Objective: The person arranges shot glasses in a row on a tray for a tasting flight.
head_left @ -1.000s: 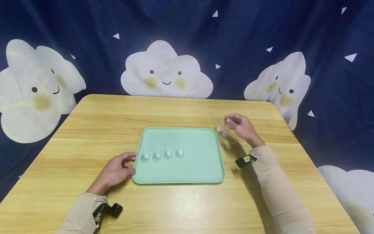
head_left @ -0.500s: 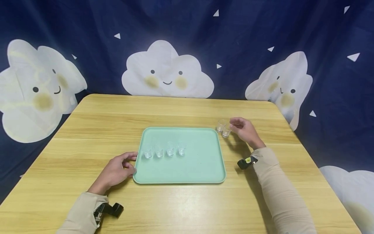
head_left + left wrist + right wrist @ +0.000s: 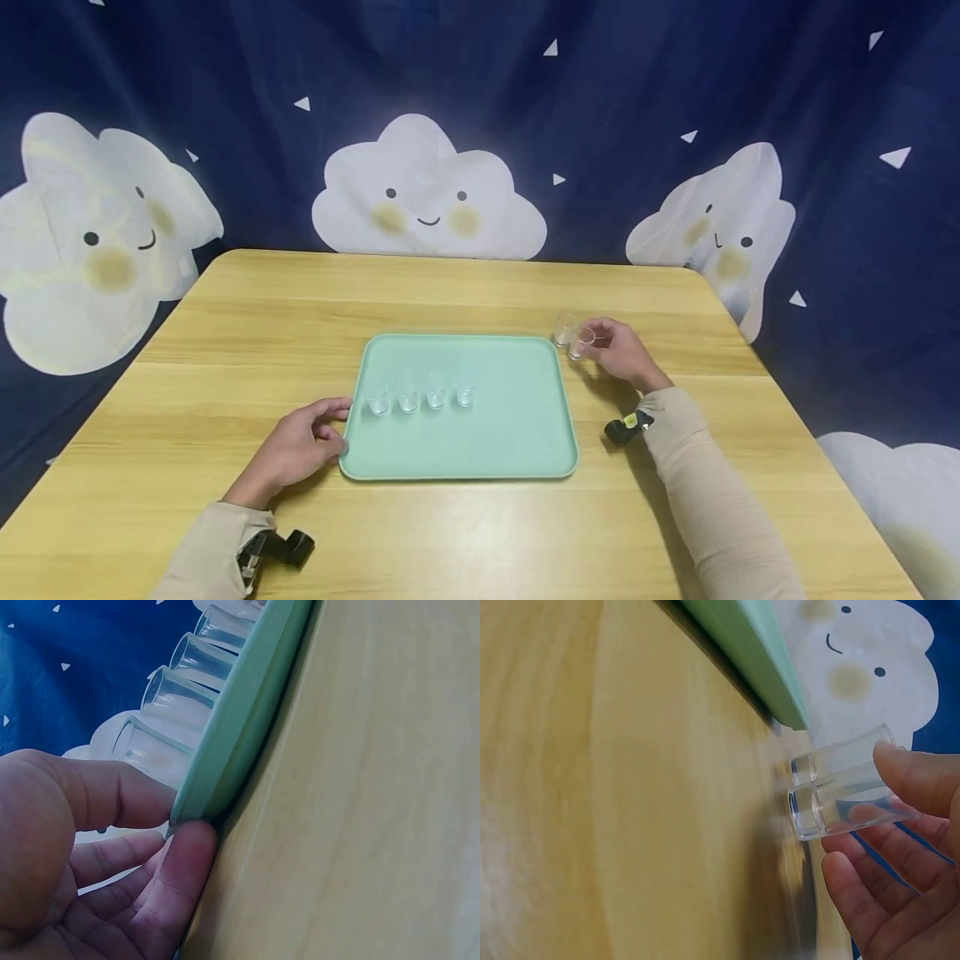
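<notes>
Several small clear shot glasses (image 3: 436,396) stand in a row on the left half of a green tray (image 3: 517,417). My left hand (image 3: 300,446) holds the tray's left rim, thumb and fingertips against the edge; the left wrist view shows the thumb (image 3: 112,791) close beside the nearest glass (image 3: 146,750). Off the tray's far right corner, two more shot glasses stand side by side. My right hand (image 3: 621,354) grips the nearer one (image 3: 840,804), its thumb on the upper side wall and fingers behind. The other glass (image 3: 565,332) stands right beside it.
A wooden table (image 3: 465,542) carries everything. Behind it hangs a dark blue curtain (image 3: 247,75) with white clouds. Black cameras (image 3: 628,427) are strapped to both wrists. The right half of the tray shows its bare green surface.
My right hand first drew back slightly from the two glasses, then moved in and took hold of the nearer one. My left hand stays at the tray rim. The head view tilted slightly.
</notes>
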Demonstrator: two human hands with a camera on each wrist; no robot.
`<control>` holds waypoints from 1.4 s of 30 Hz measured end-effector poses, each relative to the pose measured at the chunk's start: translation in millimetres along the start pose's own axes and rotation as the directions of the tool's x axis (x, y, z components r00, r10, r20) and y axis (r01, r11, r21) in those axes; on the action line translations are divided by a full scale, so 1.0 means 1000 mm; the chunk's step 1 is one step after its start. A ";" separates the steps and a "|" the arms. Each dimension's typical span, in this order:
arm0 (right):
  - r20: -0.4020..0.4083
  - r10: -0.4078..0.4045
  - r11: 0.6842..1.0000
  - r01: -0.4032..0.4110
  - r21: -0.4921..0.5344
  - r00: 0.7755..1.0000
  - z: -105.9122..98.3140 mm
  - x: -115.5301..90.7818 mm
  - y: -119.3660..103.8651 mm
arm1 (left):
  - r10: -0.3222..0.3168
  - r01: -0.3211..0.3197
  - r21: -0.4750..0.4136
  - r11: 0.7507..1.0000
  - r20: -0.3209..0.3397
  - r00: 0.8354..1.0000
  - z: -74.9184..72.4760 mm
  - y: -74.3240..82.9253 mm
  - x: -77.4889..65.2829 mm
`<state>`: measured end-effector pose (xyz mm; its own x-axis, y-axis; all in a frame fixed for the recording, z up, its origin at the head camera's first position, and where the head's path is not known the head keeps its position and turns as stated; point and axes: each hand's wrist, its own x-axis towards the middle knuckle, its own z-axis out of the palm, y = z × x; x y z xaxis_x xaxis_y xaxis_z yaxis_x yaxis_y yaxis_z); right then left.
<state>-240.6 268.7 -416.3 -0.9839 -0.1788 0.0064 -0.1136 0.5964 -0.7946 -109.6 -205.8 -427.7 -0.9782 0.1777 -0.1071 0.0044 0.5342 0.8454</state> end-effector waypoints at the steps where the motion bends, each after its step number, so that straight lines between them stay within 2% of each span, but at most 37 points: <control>1: -0.004 -0.004 1.000 0.004 -0.005 1.000 0.000 0.000 0.000 | 0.003 -0.003 -0.001 1.000 -0.002 1.000 0.000 0.000 0.000; 14: -0.006 0.009 1.000 -0.009 0.028 1.000 -0.001 -0.003 -0.005 | -0.010 0.011 -0.052 0.999 0.006 1.000 0.000 0.000 0.000; 25: 0.017 0.005 0.998 -0.006 0.068 1.000 -0.002 -0.010 -0.023 | -0.019 0.019 0.001 1.000 0.007 1.000 -0.002 -0.002 0.001; 33: 0.025 -0.052 0.993 0.050 0.107 0.998 -0.003 -0.012 -0.038 | -0.011 0.011 0.023 1.000 0.002 1.000 -0.003 -0.001 0.005; 42: 0.062 -0.127 0.983 0.117 0.143 0.990 0.006 -0.018 -0.052 | -0.004 0.004 0.015 1.000 -0.003 1.000 -0.001 -0.003 0.001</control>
<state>-216.3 236.3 -378.7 -0.9509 -0.3016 0.0698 -0.2074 0.4530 -0.8670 -111.0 -207.8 -430.4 -0.9789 0.1730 -0.1087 0.0038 0.5476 0.8368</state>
